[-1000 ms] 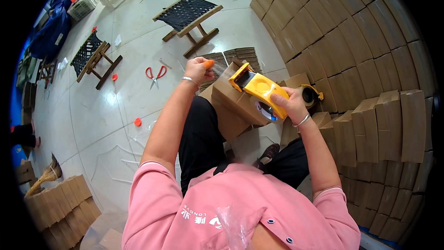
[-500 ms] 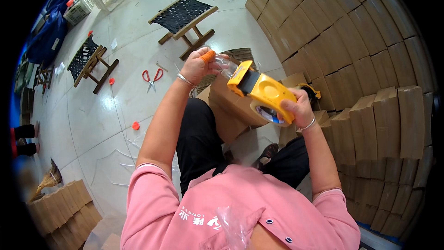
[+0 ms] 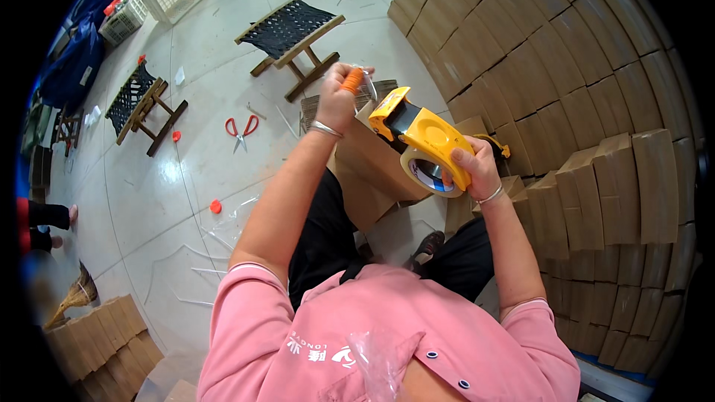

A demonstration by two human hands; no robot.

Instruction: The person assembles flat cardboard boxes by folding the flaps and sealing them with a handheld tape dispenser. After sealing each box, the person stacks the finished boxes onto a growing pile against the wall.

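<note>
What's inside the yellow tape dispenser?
A tape roll, partly visible. The yellow dispenser and right hand cover the rest; its far side can't be seen.

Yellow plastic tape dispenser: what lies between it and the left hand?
Head view: a short, shiny, clear strip lies between the left hand and the dispenser; its lower end is unclear.

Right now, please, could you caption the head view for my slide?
Right hand holding a yellow tape dispenser by a cardboard box, left hand with orange finger cover nearby.

Stacked cartons (image 3: 540, 37) and a tape dispenser (image 3: 436, 136) show a packing workshop.
</note>
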